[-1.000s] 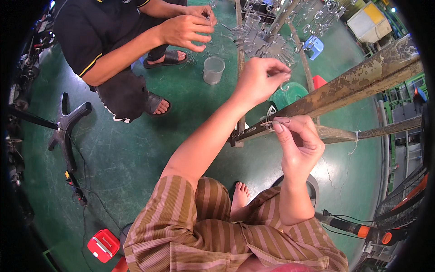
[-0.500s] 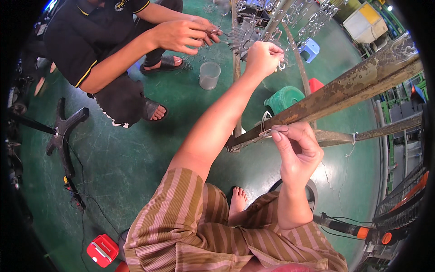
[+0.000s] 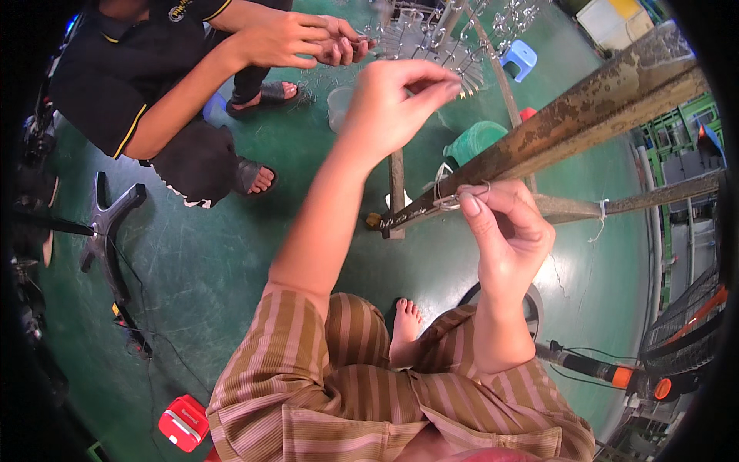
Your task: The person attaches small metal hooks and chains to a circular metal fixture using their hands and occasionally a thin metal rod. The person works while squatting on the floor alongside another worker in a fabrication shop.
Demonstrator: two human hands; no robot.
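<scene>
Right grip [image 3: 514, 231] partly hides the thin wires [image 3: 449, 202] it pinches.

The wire pieces [image 3: 449, 203] looked like thin, smooth metal with a shine, as did the hanging hooks [image 3: 509, 28]. The thick beam [image 3: 566, 117] looked like metal too, but rough and blotched. The striped clothing [image 3: 281, 350] was matt, ribbed cloth, the black shirt [image 3: 88, 96] matt cloth. The red box [image 3: 183, 423] and blue stool [image 3: 519, 59] looked like smooth plastic. The green floor [image 3: 223, 269] was glossy and scuffed.
</scene>
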